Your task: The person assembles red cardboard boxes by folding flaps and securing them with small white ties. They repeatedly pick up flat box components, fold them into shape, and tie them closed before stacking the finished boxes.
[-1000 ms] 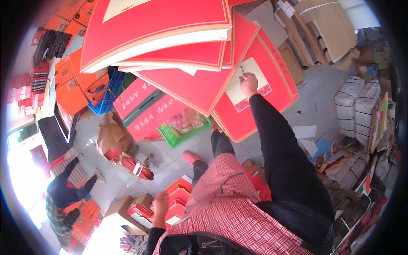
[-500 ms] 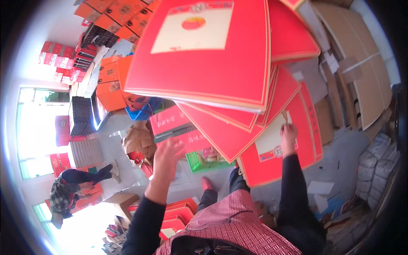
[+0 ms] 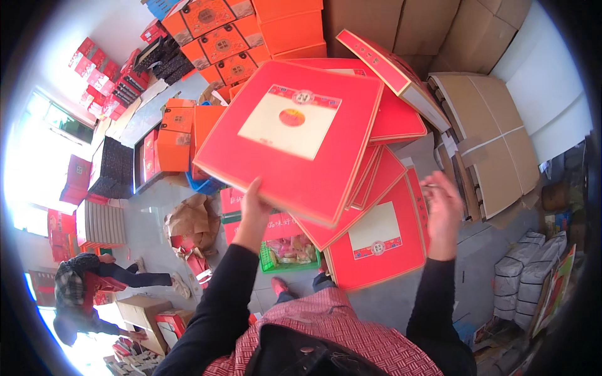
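Note:
A fanned stack of flat red gift boxes stands in front of me. The top red gift box [image 3: 351,113] has a cream panel with a round orange-yellow motif. At its near left corner, my left hand [image 3: 252,213] grips the edge, thumb above and the other fingers hidden beneath. Lower in the stack, another red box [image 3: 401,257] juts toward me, its cream panel showing. Just right of the stack, my right hand [image 3: 444,203] is raised with curled fingers pinched together; a thin bit shows at the fingertips, too small to name.
A green crate [image 3: 291,266] of small packages sits on the floor below the stack. Brown crumpled paper [image 3: 191,219] lies left of it. Orange boxes [image 3: 219,44] are piled behind; strapped flat cardboard [image 3: 495,147] leans at right. A co-worker [image 3: 88,291] bends at far left.
My left hand, apart from the stack before, has taken hold of the top box's edge. My right hand has moved off the lower box to the right. The view has shifted.

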Motion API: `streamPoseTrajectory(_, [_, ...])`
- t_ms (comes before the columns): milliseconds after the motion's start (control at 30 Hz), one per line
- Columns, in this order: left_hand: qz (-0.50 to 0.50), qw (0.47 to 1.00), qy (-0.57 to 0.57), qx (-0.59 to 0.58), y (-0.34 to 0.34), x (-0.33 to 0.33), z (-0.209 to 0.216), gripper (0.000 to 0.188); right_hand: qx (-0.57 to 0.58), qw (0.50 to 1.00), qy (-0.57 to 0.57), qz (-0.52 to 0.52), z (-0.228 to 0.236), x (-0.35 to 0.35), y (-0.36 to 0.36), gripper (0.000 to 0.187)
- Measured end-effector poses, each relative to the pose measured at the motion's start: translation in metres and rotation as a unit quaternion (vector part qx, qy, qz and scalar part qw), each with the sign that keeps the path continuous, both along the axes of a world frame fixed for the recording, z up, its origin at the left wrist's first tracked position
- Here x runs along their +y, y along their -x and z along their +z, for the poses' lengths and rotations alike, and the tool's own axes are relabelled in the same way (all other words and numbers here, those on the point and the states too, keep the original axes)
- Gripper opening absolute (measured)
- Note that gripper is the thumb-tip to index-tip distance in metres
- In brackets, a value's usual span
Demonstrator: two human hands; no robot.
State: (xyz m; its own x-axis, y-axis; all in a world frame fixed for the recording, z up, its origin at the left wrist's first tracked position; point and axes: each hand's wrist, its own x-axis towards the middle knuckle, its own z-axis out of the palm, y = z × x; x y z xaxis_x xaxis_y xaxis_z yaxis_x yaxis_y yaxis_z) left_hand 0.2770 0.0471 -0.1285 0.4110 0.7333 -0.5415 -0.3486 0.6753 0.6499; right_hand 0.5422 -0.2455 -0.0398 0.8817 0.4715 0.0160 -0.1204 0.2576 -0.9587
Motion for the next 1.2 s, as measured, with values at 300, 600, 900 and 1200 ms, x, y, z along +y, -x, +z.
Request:
streamPoseTrajectory(300, [-0.078, 0.997, 0.004, -0.013, 0.252, -0.081, -0.015, 0.039, 0.309, 0.938, 0.048, 0.146, -0.091, 0.101, 0.159, 0.043])
streamPoseTrajectory(600, [0.065, 0.640, -0.536, 0.547, 0.287, -0.024, 0.027, 0.067, -0.119, 0.972, 0.097, 0.177, -0.047, 0.153, 0.289, 0.035])
streamPoseTrajectory(900, [-0.111, 0.495, -0.768, 0.391, 0.279, 0.047, 0.225, 0.056, -0.161, 0.926, 0.023, 0.341, 0.019, 0.144, 0.333, 0.044])
streamPoseTrajectory(1200, [-0.334, 0.629, -0.556, 0.428, 0.332, 0.038, 0.235, 0.027, -0.296, 0.873, 0.037, 0.387, 0.012, 0.187, 0.318, 0.053])
